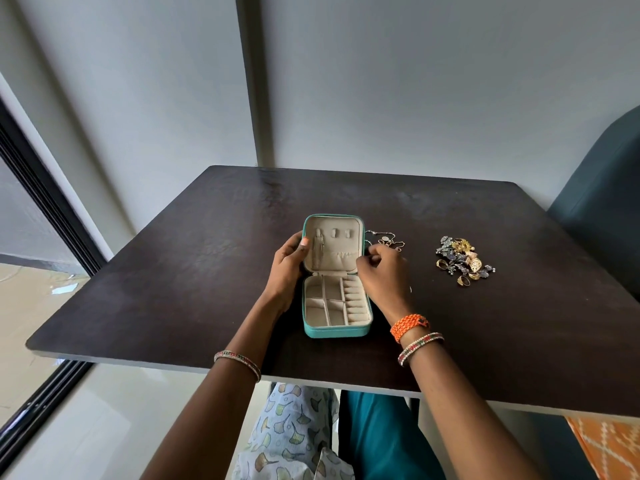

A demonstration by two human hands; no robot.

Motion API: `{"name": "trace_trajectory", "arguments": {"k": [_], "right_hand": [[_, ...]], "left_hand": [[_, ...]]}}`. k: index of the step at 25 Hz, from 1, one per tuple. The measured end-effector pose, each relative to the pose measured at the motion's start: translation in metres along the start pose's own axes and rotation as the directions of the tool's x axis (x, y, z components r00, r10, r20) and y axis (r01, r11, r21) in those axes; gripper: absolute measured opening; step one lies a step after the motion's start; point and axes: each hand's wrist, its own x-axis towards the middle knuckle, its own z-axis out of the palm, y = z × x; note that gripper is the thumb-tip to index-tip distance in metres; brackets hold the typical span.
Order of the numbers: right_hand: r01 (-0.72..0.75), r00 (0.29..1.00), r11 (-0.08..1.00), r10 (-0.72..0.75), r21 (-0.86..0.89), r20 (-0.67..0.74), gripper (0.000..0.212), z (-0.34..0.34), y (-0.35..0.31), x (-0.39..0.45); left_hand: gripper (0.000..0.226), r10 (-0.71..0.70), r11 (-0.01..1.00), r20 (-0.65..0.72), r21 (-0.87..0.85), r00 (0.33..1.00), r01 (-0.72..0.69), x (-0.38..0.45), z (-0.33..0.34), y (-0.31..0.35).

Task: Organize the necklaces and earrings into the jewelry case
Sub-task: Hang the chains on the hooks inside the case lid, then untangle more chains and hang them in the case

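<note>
A: How far along is it?

B: Barely started tbh. The jewelry case (335,275) sits open near the table's (173,271) front edge, lid steadied by the left hand (286,268). One chain (319,252) looks hung in the lid, compartments bare.

A: And the rest?

B: Necklaces (384,239) are being pinched by the right hand (382,271) just beside the lid; the earring pile (462,259) lies untouched toward the right edge.

We are sitting at a dark brown table (207,271) that is filling the middle of our view. A grey wall (415,81) is rising behind it at twelve o'clock. A black window frame (45,202) is running along at nine o'clock. A dark teal chair (602,209) is standing at three o'clock, touching the table's edge. An orange patterned cloth (609,445) is showing at five o'clock, below the tabletop.
</note>
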Motion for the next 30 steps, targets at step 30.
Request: {"name": "trace_trajectory", "arguments": {"k": [30], "right_hand": [[-0.064,0.916,0.973,-0.031,0.223,0.399,0.015,-0.103,-0.051,0.034]], "left_hand": [[0.012,0.143,0.864,0.387,0.401,0.911,-0.306,-0.007,0.078,0.057]]}}
